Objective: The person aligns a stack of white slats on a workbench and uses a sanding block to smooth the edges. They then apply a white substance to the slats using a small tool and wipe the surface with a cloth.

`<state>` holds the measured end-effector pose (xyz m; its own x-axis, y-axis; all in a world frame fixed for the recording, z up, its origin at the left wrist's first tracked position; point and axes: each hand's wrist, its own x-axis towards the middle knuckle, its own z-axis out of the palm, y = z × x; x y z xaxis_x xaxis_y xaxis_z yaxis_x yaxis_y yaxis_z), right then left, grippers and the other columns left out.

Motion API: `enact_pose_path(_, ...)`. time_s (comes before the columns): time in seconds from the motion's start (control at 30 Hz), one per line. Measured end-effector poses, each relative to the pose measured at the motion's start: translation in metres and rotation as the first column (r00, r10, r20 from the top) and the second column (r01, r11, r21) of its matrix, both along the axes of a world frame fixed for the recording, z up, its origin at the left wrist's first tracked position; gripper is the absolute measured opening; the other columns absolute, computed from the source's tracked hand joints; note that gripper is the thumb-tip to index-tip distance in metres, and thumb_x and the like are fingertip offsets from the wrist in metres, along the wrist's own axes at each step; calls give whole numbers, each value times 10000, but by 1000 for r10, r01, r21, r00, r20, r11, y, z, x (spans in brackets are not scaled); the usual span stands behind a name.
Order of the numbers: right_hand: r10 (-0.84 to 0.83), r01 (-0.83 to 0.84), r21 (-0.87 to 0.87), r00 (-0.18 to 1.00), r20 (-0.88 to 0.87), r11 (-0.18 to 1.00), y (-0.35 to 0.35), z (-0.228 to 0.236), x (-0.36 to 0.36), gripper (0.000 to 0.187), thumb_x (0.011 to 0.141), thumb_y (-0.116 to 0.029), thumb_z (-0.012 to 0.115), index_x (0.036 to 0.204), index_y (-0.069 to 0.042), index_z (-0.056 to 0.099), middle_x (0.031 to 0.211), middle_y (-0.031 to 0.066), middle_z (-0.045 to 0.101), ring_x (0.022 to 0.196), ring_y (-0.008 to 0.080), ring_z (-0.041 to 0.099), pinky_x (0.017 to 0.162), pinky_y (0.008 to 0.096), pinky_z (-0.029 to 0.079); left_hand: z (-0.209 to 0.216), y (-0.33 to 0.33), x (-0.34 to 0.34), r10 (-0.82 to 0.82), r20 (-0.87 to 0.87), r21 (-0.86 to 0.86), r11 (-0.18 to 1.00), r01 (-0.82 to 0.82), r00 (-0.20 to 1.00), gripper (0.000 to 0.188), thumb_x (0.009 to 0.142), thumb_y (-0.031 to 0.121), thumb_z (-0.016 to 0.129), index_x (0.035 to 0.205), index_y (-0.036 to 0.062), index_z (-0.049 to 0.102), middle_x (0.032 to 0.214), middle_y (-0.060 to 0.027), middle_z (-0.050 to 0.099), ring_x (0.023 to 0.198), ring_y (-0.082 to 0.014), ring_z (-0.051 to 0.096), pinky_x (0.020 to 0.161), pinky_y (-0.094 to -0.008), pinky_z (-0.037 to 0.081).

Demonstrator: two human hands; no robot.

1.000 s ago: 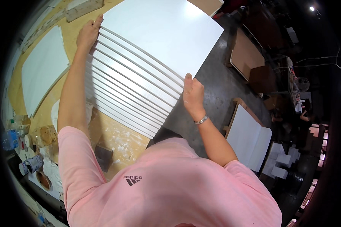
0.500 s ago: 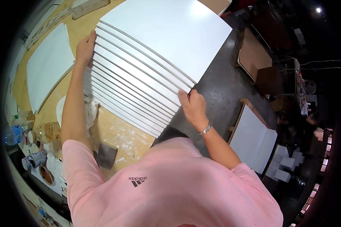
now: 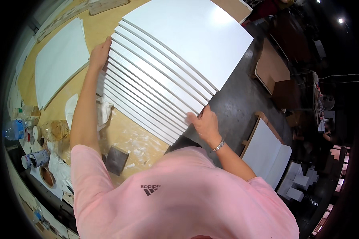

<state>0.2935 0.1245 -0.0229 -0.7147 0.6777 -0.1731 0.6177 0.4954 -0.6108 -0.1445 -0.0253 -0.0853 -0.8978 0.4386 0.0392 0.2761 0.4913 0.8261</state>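
Note:
A stack of flat white panels [image 3: 179, 44] lies on the table, its near edges fanned out like stair steps. My left hand [image 3: 100, 54] grips the left edges of the fanned panels, the fingers partly out of sight. On the opposite side, my right hand [image 3: 206, 124] holds the right edges, with the thumb on top and the fingers curled beneath. The top panel reaches farthest from me, and the lower ones stick out toward my body. A silver bracelet or watch is on my right wrist.
More white sheets [image 3: 62, 59] lie to the left. A dark grey block [image 3: 116, 160], a white cloth [image 3: 103, 110], bottles [image 3: 15, 129] and a can [image 3: 36, 159] are near my left arm. Beyond the table's right edge, boards [image 3: 265, 149] and white boxes [image 3: 297, 187] stand on the floor.
Another upper panel edge now shows as a separate step, the top panels having shifted away from me. Both hands sit lower along the fanned edges. The whole view has shifted slightly.

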Motion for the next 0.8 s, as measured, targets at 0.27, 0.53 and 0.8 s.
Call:
enact_pose_path(0.27, 37, -41, 136, 999, 32, 990, -2, -7, -4, 791, 844, -648, 633, 944, 133, 561, 716, 249, 656, 711, 438, 657, 681, 490, 519, -2, -12, 17, 71, -29, -59, 996, -73, 997, 756, 969, 668, 376, 881, -12, 693, 870, -214, 697, 870, -367, 653, 801, -427, 473)
enact_pose_path(0.53, 53, -52, 30, 997, -58, 998, 1, -7, -2, 545, 937, -411, 641, 959, 128, 568, 690, 231, 644, 643, 393, 636, 622, 452, 497, 10, -2, 28, 103, -49, -83, 991, -107, 993, 758, 934, 722, 379, 880, 56, 735, 877, -197, 710, 895, -384, 662, 805, -436, 487)
enact_pose_path(0.8, 49, -38, 82, 989, -141, 996, 5, -16, -3, 755, 915, -624, 577, 738, 109, 557, 645, 299, 587, 641, 447, 617, 620, 512, 482, 7, -2, 19, 56, -84, -151, 986, -68, 995, 755, 932, 734, 359, 969, 88, 750, 937, -187, 722, 949, -398, 663, 838, -452, 492)
